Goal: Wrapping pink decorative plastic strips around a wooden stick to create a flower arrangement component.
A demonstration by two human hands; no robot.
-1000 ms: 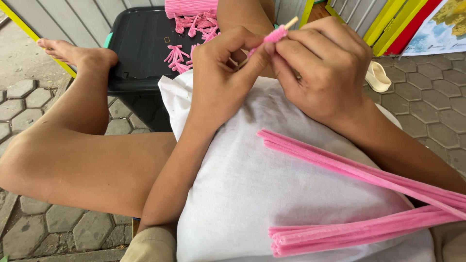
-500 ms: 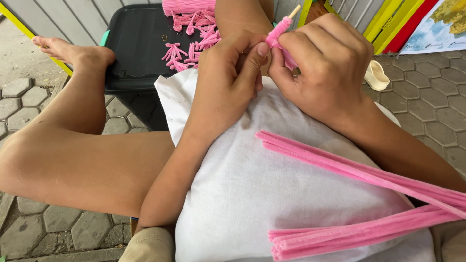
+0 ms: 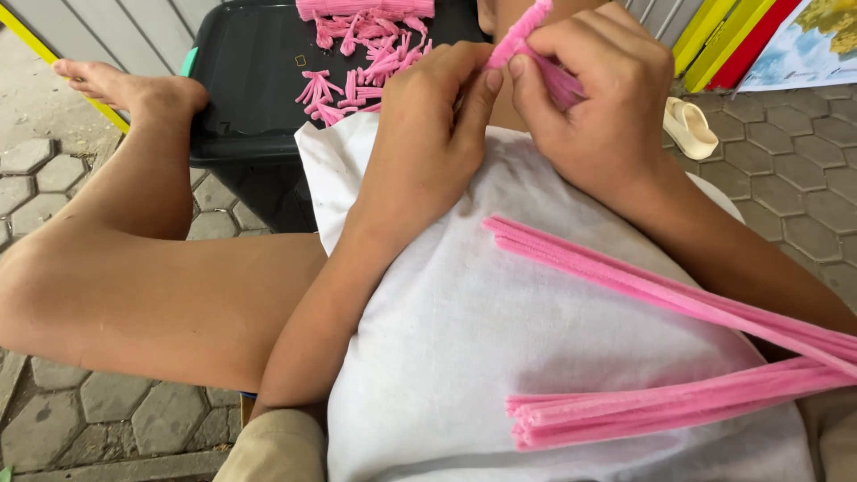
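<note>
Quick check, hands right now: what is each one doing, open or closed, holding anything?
Left hand: closed, thumb and fingers pinching the pink pipe cleaner.
Right hand: closed, grip on the same pink pipe cleaner and a small pink bundle under the palm.

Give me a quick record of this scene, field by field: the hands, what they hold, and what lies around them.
Left hand: fingers pinched on a short pink fuzzy stem piece
Right hand: closed around the same piece and a small pink bundle
Lap: white cloth
On the cloth: two bundles of long pink fuzzy stems
Ahead: black tray with short cut pink pieces
Ground: hexagonal paving stones, a pale sandal
Also seen: bare leg and foot at left
</note>
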